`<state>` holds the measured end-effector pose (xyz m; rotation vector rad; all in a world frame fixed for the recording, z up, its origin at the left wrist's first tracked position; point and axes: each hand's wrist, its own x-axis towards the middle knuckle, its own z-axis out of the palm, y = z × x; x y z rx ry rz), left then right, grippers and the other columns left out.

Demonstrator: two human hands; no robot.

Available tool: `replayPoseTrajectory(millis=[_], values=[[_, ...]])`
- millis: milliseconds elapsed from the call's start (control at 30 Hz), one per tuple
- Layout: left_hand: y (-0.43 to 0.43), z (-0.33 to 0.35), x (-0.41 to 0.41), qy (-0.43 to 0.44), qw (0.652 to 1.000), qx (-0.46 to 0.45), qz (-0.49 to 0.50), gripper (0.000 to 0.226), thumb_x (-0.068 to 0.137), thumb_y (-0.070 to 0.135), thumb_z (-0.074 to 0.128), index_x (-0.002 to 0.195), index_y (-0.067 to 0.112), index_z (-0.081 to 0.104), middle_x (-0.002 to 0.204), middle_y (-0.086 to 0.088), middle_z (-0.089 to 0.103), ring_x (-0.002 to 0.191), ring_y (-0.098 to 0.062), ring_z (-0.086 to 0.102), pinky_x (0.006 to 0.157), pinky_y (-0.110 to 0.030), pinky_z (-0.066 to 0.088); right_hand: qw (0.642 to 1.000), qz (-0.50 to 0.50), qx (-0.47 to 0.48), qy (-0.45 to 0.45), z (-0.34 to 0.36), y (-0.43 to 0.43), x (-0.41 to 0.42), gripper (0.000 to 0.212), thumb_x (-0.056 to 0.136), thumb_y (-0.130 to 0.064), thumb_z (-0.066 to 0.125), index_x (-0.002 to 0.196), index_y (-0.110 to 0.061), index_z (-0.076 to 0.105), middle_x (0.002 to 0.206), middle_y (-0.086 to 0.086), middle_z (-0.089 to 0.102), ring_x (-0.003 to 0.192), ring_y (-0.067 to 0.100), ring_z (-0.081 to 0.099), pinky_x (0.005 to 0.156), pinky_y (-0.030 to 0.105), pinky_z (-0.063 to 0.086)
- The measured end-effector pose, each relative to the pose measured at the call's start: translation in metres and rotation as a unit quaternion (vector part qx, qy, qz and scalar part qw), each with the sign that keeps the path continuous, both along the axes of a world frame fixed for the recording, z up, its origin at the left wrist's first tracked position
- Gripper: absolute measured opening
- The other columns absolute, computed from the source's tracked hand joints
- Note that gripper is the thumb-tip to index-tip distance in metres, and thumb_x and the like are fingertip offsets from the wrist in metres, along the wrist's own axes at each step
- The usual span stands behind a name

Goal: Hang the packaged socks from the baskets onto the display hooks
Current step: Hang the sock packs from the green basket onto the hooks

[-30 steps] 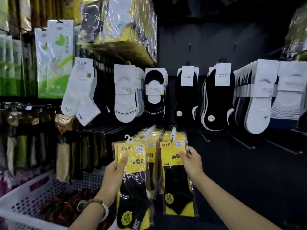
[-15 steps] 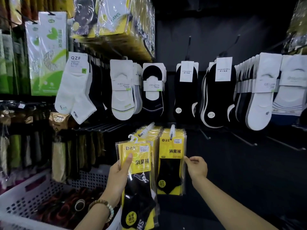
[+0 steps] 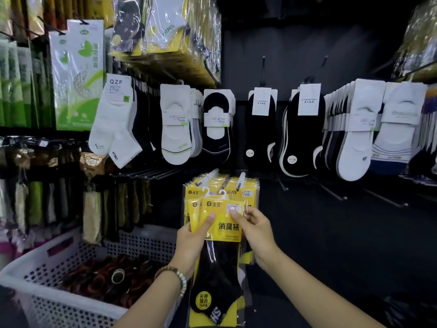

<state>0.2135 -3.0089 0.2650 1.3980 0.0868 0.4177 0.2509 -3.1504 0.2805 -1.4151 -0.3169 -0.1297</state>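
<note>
Dark sock wall (image 3: 295, 43), left fingers (image 3: 209, 220) gripping yellow sock packs (image 3: 228, 229), right fingers (image 3: 237, 216) pinching front one

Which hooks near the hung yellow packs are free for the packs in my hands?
Free for the held packs: the bare hooks right of the hung yellow packs, below the black socks; also the bare rods left of them. Crowded: the yellow packs' own two hooks and the sock row above.
</note>
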Motion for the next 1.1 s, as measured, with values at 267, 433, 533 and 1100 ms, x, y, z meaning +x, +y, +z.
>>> replayPoseTrajectory(millis=[267, 433, 533, 1100], values=[[0.013, 0.003, -0.001, 0.002, 0.994, 0.095, 0.059, 0.052, 0.081, 0.061, 0.048, 0.058, 0.017, 0.034, 0.036, 0.012, 0.028, 0.033, -0.002, 0.031, 0.047, -0.010, 0.028, 0.998, 0.002, 0.028, 0.048, -0.007, -0.024, 0.003, 0.016, 0.091, -0.018, 0.062, 0.104, -0.009, 0.060, 0.095, 0.008, 0.074, 0.089, 0.021, 0.071, 0.075, 0.031, 0.058], [0.040, 0.012, 0.000, -0.030, 0.981, 0.147, 0.120, 0.053, 0.088, 0.053, 0.049, 0.056, 0.020, 0.021, 0.040, 0.013, 0.017, 0.036, -0.003, 0.019, 0.048, -0.022, 0.019, 0.998, -0.051, 0.021, 0.037, 0.001, -0.037, 0.016, 0.013, 0.091, -0.018, 0.060, 0.104, -0.014, 0.060, 0.092, 0.005, 0.074, 0.086, 0.019, 0.071, 0.072, 0.030, 0.055], [0.051, 0.013, 0.004, -0.040, 0.978, 0.152, 0.136, 0.053, 0.090, 0.052, 0.048, 0.057, 0.020, 0.022, 0.039, 0.013, 0.018, 0.036, -0.003, 0.019, 0.050, -0.023, 0.019, 0.997, -0.065, 0.020, 0.027, 0.006, -0.037, 0.030, 0.011, 0.092, -0.017, 0.060, 0.102, -0.017, 0.059, 0.090, 0.004, 0.074, 0.086, 0.017, 0.070, 0.073, 0.031, 0.056], [0.067, 0.005, 0.028, -0.077, 0.974, 0.169, 0.131, 0.053, 0.082, 0.062, 0.046, 0.057, 0.019, 0.026, 0.045, 0.012, 0.022, 0.041, -0.004, 0.021, 0.049, -0.021, 0.020, 0.966, -0.256, -0.042, 0.010, -0.018, -0.004, 0.111, 0.022, 0.082, -0.026, 0.073, 0.092, -0.015, 0.058, 0.085, -0.004, 0.060, 0.075, 0.008, 0.057, 0.058, 0.016, 0.039]])
